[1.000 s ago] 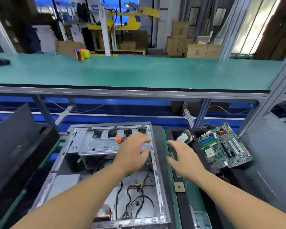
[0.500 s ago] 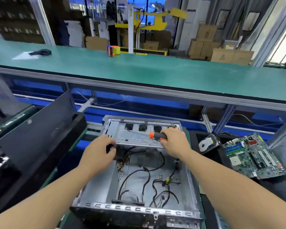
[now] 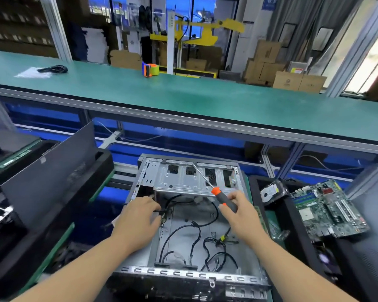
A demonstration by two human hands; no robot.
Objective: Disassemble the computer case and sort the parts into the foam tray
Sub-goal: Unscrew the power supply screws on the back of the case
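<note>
Right hand: the right hand (image 3: 241,216) is closed around the black grip of one screwdriver (image 3: 224,200), held between thumb and curled fingers.
Screwdriver: one slim bright metal shaft is seen, an orange collar, and a black handle; the shaft is angled up and to the left, and its tip lies over the drive cage (image 3: 190,178).
Left hand: the left hand (image 3: 140,216) is placed at the left inner wall of the computer case (image 3: 183,272), with fingers curled toward a black cable below the cage; whether the cable is actually pinched cannot be told.
Computer case: one open, bare sheet-metal chassis is positioned in the near centre of the work surface, between the two forearms; its near rim is punched with a row of slots.
Drive cage: one grey stamped-steel plate with rectangular cut-outs is mounted across the far end of the case.
Cables: several thin black leads are looped loosely over the case floor; one yellow connector (image 3: 222,238) is noted among them.
Foam tray: a black foam tray (image 3: 254,182) is set just right of the case.
Tray contents: one green motherboard (image 3: 327,209) and one hard drive (image 3: 271,191) with a white label are carried there, the drive tilted.
Side panel: one dark flat panel (image 3: 50,171) is stood on edge to the left of the case.
</note>
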